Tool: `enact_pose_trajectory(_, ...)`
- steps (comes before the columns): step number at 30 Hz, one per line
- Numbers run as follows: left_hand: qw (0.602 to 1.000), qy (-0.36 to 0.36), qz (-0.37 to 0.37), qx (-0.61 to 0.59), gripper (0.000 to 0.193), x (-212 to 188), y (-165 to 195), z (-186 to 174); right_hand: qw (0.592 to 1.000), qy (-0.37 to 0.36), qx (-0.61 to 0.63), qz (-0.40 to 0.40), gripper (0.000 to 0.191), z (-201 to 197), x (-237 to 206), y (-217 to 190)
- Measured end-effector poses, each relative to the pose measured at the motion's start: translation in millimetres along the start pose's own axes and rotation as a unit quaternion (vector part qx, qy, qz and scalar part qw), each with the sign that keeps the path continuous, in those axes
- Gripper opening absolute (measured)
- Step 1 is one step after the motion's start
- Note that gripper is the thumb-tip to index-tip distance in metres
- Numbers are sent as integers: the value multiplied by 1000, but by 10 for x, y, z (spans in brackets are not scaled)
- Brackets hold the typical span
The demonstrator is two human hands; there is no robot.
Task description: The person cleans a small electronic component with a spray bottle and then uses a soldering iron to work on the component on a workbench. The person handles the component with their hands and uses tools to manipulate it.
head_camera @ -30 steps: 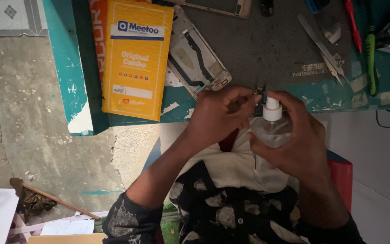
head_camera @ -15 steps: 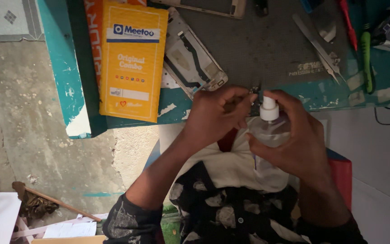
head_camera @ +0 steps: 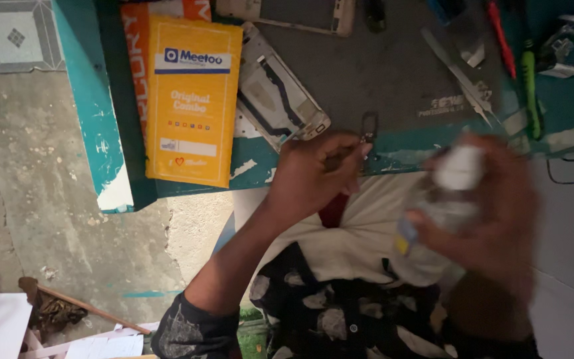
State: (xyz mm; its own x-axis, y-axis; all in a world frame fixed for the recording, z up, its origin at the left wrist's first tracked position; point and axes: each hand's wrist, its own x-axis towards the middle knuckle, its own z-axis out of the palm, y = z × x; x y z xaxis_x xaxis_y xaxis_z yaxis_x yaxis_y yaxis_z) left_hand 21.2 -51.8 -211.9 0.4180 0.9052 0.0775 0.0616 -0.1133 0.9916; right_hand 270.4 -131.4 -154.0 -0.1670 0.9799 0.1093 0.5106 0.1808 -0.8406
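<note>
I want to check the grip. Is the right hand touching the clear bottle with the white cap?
Touching. In the head view, the fingers of the right hand wrap around the clear bottle, though motion blur softens their outlines.

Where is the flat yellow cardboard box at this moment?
In the head view, the flat yellow cardboard box lies at upper left on the teal table, beside the disassembled white phone frame, left of the left hand.
</note>
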Motion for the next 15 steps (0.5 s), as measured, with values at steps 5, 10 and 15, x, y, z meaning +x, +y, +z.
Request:
enact_pose_trajectory(5, 999, 14, -20, -26, 16, 1, 146, -59, 984, 42, -170, 12, 72, -515, -84, -71)
enact_pose_trajectory(10, 998, 19, -38, -44, 16, 10, 153, -30, 988, -10, -147, -35, 80, -151, 160, -183)
enact_pose_trajectory(15, 998, 14, -38, -53, 16, -27, -82, 60, 997, -13, -67, 44, 86, 336, 154, -106)
